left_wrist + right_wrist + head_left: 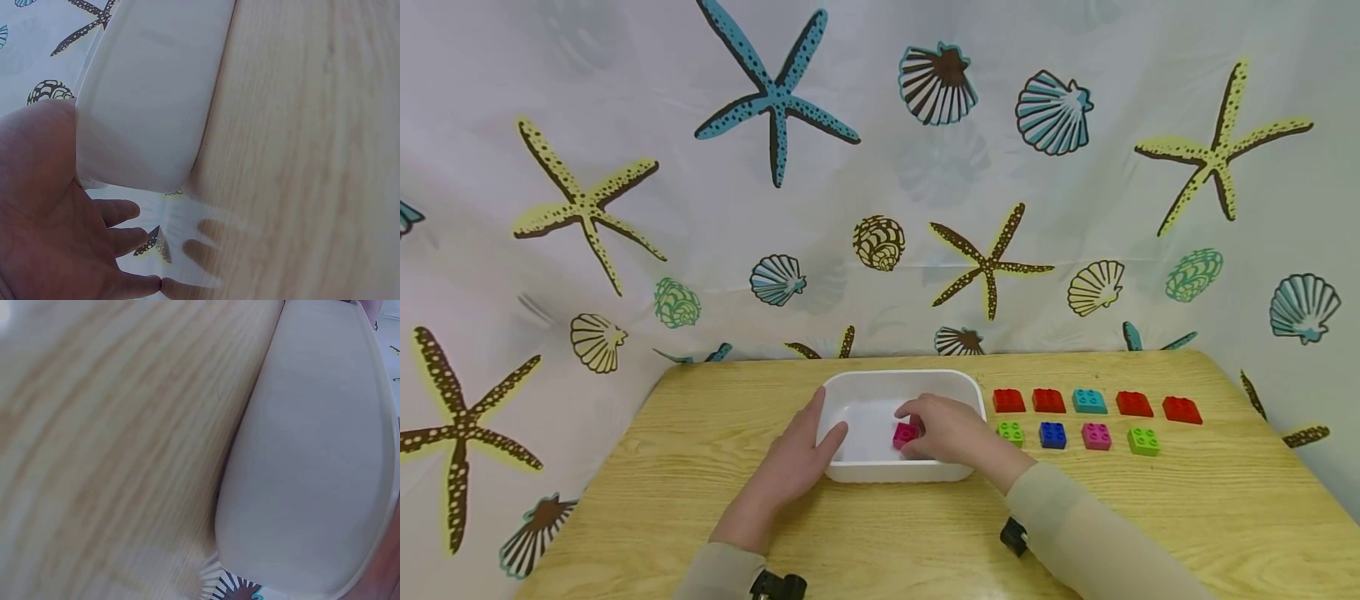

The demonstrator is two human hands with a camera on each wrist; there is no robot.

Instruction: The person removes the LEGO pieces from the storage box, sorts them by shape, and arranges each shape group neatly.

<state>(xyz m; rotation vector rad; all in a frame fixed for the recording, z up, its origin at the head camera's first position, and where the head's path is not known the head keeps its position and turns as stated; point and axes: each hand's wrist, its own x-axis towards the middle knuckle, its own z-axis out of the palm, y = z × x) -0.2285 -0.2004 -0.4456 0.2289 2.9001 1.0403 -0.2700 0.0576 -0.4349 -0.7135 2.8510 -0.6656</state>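
Note:
A white plastic tub (pixel 898 472) sits on the table, its long side toward me. Inside it my right hand (pixel 946 427) pinches a dark pink toy building brick (pixel 905 435) between thumb and fingers, low over the tub's floor. At the tub's left end is my left hand (pixel 801 450), the thumb over the rim and the fingers along the outside. Those fingers look straight and spread in the left wrist view, beside the tub's end wall (pixel 144 125). Only the tub's outer wall (pixel 306 444) shows in the right wrist view; brick and fingertips are hidden there.
Right of the tub lie two rows of bricks. The back row has several red bricks (pixel 1048 401) and a light blue one (pixel 1089 402). Nearer are green (pixel 1144 442), blue (pixel 1052 435) and pink (pixel 1097 437) bricks. A seashell-patterned curtain (pixel 880 167) hangs behind the wooden table (pixel 880 542).

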